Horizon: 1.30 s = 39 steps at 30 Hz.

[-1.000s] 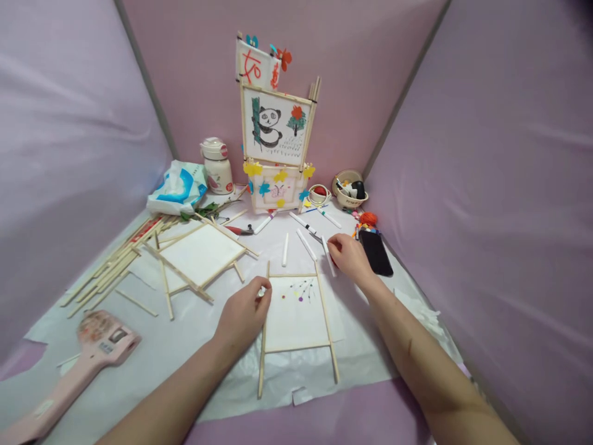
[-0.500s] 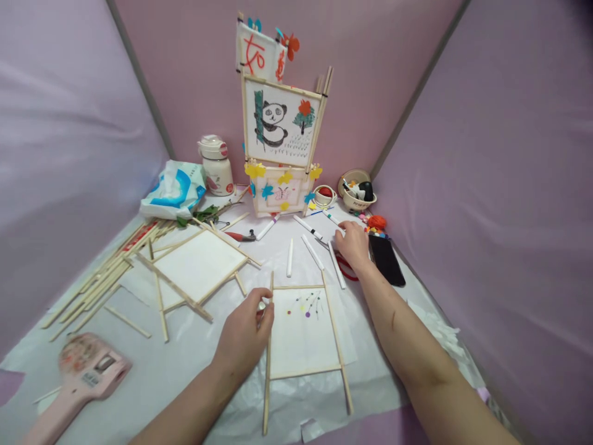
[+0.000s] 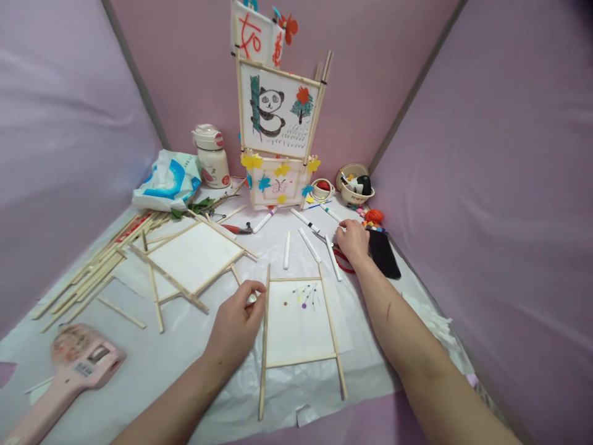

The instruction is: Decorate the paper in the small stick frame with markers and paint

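Observation:
My left hand (image 3: 237, 316) is closed around a small white object (image 3: 251, 299), of which only a rounded end shows. It sits at the left stick of a wooden frame (image 3: 264, 371) with white paper (image 3: 299, 337), which bears small coloured dots and thin dark stems. My right hand (image 3: 353, 240) is farther back, fingers curled down at the near end of a green-banded white marker (image 3: 330, 213); the fingertips are hidden. Red-handled scissors (image 3: 343, 261) lie partly under that hand. Several white markers (image 3: 309, 245) are spread between the hands.
A tiered stick-and-paper structure (image 3: 278, 111) with a panda drawing stands at the back. Left are another paper-covered frame (image 3: 194, 256), loose sticks (image 3: 83, 272), a wipes pack (image 3: 169, 182), a bottle (image 3: 212, 157) and a pink fan (image 3: 83, 364). A phone (image 3: 383, 254) and bowl (image 3: 356, 188) are right.
The whole view has shifted slightly, so things appear a little higher and to the left. Both hands keep nearly the same places and grips relative to the table.

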### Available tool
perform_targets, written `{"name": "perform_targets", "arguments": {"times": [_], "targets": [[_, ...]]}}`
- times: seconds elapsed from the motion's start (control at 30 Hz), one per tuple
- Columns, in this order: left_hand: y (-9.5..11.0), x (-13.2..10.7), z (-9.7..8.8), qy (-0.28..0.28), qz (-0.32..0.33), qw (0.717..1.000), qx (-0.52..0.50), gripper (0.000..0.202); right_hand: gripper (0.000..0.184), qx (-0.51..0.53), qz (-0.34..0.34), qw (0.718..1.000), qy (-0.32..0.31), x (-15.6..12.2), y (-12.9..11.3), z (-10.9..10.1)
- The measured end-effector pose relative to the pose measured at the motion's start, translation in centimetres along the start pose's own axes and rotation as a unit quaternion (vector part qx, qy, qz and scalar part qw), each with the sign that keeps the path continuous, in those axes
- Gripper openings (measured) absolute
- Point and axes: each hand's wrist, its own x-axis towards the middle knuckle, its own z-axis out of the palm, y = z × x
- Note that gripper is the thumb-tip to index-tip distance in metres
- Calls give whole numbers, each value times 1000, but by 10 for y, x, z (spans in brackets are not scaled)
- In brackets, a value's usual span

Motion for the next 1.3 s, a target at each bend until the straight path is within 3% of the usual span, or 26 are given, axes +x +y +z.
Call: {"name": "perform_targets", "arguments": {"times": [0.47,0.97,1.3], "targets": [[4,1,-2,9,17,1000,22,24,26,1,-31,999,-38,-7,-11,2],[2,0,-2,34,6,999,24,19,27,3,-28,999,-45,-8,-14,0],[-2,-4,1,76,13,997,33,22,28,-1,-28,998,-49,-8,-12,0]]}}
